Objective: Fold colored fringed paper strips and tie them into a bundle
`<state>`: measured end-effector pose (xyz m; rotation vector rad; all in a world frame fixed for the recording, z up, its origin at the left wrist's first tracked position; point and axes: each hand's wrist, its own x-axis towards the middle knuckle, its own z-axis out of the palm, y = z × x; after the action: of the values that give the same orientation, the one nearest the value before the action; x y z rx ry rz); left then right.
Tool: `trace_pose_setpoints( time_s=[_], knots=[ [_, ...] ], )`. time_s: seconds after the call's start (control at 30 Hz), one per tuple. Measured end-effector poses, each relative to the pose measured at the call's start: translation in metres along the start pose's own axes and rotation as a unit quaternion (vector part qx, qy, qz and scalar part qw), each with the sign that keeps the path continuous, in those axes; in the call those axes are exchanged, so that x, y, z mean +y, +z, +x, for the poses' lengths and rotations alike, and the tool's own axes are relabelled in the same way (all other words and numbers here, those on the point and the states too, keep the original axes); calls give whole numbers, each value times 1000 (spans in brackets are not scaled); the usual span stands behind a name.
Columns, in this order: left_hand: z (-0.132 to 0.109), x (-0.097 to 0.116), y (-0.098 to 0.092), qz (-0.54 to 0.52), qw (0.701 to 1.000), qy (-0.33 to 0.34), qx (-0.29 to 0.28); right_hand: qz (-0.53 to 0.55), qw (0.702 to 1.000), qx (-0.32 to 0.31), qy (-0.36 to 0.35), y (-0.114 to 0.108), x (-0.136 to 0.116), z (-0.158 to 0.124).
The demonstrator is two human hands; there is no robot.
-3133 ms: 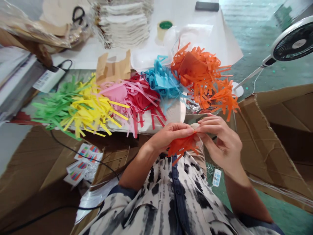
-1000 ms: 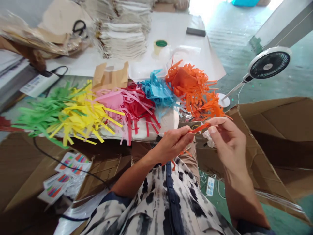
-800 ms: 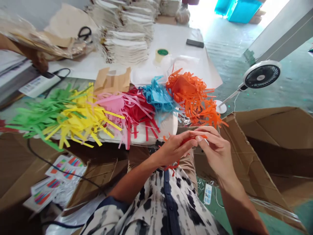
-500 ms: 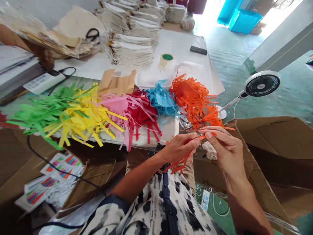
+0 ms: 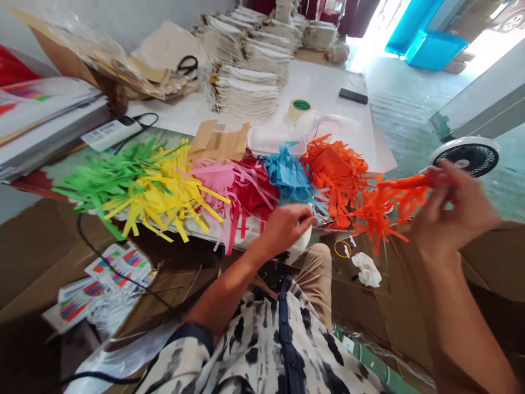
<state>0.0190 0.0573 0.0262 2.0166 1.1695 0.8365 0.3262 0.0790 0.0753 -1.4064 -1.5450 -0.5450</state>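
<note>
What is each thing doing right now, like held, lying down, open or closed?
right hand, pinching the orange paper fringe, raised.
orange paper fringe, held up, strips hanging loose.
left hand, fingers curled; grip cannot be told.
tape roll, lying flat.
scissors, lying down, blades hidden.
phone, lying flat, screen dark.
fan, spinning or not cannot be told.

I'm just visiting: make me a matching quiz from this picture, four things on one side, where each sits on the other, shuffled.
1 orange tassel
2 green strips
3 scissors
4 tape roll

a on the tan paper pile at the back
b pinched in the right hand
c on the white sheet beside the cloth stacks
d left end of the coloured row

Pairs: 1-b, 2-d, 3-a, 4-c
</note>
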Motion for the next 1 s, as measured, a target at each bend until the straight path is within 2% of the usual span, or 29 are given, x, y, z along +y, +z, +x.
trace_pose_setpoints(
  time_s=[0.07,0.13,0.17,0.23,0.37,0.47,0.6,0.7,0.77,0.87,1.0],
  knots=[
    [8,-10,-16,118,988,10,98,-80,984,-135,-86,6,-10,-16],
    [17,-18,-29,234,958,-7,167,-106,951,-262,-123,15,-24,-36],
    [20,-22,-33,278,943,-23,182,-111,936,-309,-128,19,-31,-46],
    [27,-29,-36,328,927,-54,176,-119,918,-354,-136,25,-44,-59],
    [39,-37,-37,324,931,-84,149,-95,923,-340,-152,30,-67,-56],
    [51,-38,-42,258,951,-57,162,-26,940,-304,-152,42,-87,-37],
    [62,-30,-54,175,969,-23,171,29,945,-286,-155,80,-116,-17],
    [60,-28,-59,146,977,-33,149,50,938,-304,-156,109,-128,-7],
    [55,-30,-59,144,980,-47,128,72,938,-309,-143,118,-130,0],
    [47,-36,-59,203,970,-64,115,126,940,-297,-113,113,-131,15],
    [43,-38,-61,268,954,-51,123,181,946,-256,-81,88,-136,43]
  ],
)
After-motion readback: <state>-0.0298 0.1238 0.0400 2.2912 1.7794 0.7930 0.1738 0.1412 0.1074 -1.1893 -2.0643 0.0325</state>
